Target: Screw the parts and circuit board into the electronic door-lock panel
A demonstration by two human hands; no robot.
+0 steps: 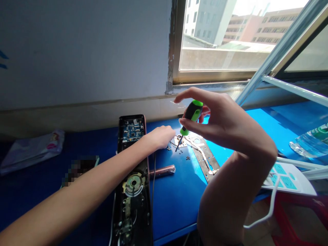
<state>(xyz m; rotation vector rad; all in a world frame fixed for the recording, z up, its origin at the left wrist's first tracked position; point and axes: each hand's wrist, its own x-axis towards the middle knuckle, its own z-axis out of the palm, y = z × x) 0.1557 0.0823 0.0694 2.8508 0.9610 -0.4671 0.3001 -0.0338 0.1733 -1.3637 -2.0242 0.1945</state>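
Observation:
A green and black screwdriver point(193, 111) is in my right hand point(217, 114), its handle between thumb and fingers and its shaft slanting down to the left. My left hand point(164, 136) has its fingers curled down beside a small metal part point(181, 140); what they hold, if anything, is hidden. Several small dark screws point(188, 158) lie on the blue table point(174, 194) below the screwdriver tip. Under my left forearm stretches a long black housing point(133, 212) with a blue circuit board point(133, 130) at its far end. A dark perforated plate point(202, 159) with a pale cable lies right of the screws.
A pinkish cylinder point(164, 170) lies against the housing's right side. White power strip point(289, 177), clear bottle point(311, 141) and metal ladder rails point(271, 54) are at right. A packet point(36, 148) and a pixelated object point(79, 171) are at left.

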